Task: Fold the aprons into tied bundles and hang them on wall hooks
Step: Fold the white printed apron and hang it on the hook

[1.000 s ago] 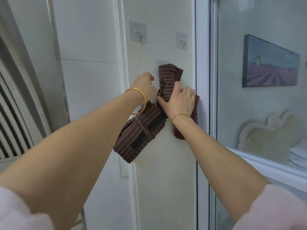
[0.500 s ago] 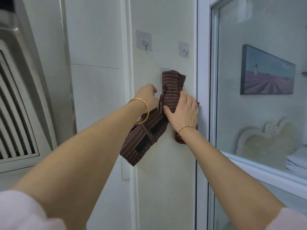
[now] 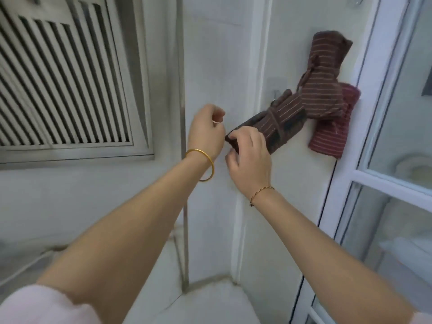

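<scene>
Three rolled, tied apron bundles hang on the white wall. A dark brown striped bundle [image 3: 278,125] slants down to the left from a hook plate [image 3: 277,83]. A lighter brown striped bundle [image 3: 327,71] hangs above it, and a red striped bundle [image 3: 332,134] sits behind at the right. My right hand [image 3: 251,157] pinches the lower left end of the dark brown bundle. My left hand [image 3: 205,132] is just left of that end with loosely curled fingers and holds nothing.
A louvred vent [image 3: 65,73] fills the upper left. A thin metal pipe [image 3: 181,90] runs down the wall beside my left hand. A white-framed glass door [image 3: 376,108] stands at the right. A white ledge [image 3: 210,305] lies below.
Both hands came down from the upper bundle to the low end of the dark brown one. My right hand now pinches that end. The view tilted down and left.
</scene>
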Demonstrator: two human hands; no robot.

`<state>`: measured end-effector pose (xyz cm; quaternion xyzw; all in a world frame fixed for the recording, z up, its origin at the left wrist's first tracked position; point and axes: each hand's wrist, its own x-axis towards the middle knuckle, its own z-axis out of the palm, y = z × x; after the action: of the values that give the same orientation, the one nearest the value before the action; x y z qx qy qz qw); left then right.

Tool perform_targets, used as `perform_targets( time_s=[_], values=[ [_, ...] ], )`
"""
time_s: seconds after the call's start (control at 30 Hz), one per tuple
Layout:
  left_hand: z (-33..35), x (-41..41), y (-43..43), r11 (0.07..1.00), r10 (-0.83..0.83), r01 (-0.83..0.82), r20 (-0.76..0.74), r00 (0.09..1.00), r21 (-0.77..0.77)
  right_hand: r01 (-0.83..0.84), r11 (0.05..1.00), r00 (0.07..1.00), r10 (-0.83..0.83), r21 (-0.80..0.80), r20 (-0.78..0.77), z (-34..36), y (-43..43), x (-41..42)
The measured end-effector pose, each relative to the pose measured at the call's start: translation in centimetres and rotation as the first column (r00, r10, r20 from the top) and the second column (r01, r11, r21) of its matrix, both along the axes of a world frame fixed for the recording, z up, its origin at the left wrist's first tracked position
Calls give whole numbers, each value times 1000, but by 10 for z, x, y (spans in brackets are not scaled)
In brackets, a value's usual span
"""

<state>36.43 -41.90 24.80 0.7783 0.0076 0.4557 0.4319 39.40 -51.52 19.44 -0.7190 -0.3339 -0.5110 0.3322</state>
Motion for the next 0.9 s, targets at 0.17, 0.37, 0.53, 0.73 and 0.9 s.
perform_targets(
  time_s=[0.17,0.37,0.53,0.73,0.9],
  values=[
    [-108,-67,101,974,145,-183,-255,956,-131,-227,954,960,185,-196,-210,-85,104,-55],
    [-235,-190,253,901,298,-425,-580,758,-92,-520,734,765,173,-437,-620,-190,240,-141],
    [-304,-293,381,771,529,-571,-781,331,280,-721,539,544,52,-435,-838,-256,338,-205],
    [-328,-371,480,594,698,-484,-711,-86,643,-806,449,385,-95,-385,-918,-295,421,-250],
    [-335,-388,524,589,749,-301,-647,-144,750,-825,457,289,-165,-333,-943,-308,447,-261]
  ],
)
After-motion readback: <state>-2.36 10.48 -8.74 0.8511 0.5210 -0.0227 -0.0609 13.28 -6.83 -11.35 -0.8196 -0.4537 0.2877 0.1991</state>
